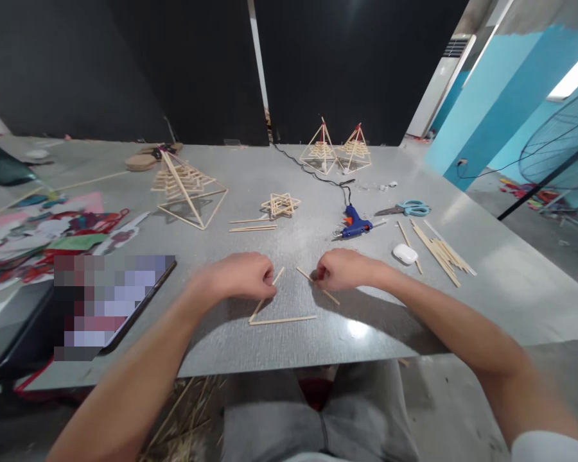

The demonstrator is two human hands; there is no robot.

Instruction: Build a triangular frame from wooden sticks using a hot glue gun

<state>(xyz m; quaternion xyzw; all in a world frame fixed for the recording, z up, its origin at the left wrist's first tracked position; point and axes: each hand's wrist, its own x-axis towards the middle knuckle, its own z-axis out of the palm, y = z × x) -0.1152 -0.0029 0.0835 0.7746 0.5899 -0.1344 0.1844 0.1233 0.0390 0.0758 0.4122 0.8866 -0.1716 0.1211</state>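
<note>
Sticks are handled near the front edge of the grey tabletop, and an open shape is partly laid out there. Two of its sides are in place: a slanting stick and a near stick are brought together at the lower left corner, though whether that corner is glued or merely touching cannot be made out. The slanting stick is pinched between the closed fingers of the left hand. By the right hand, also drawn narrow, a separate stick is held at an opposing slant. It is not joined to the other two, so gaps are left at the top and at the lower right.

Farther back, more advanced pieces are seen: a large pyramid frame with stacked inner layers is stood on the left, and two red-tipped pyramids, the left one and the right one, are placed side by side at the rear. Between them and the hands, a star-shaped lattice is set down, with a few loose sticks beside it. A further pile of sticks is left unjoined on the right, near the blue scissors; the glue gun is held by neither hand.
</note>
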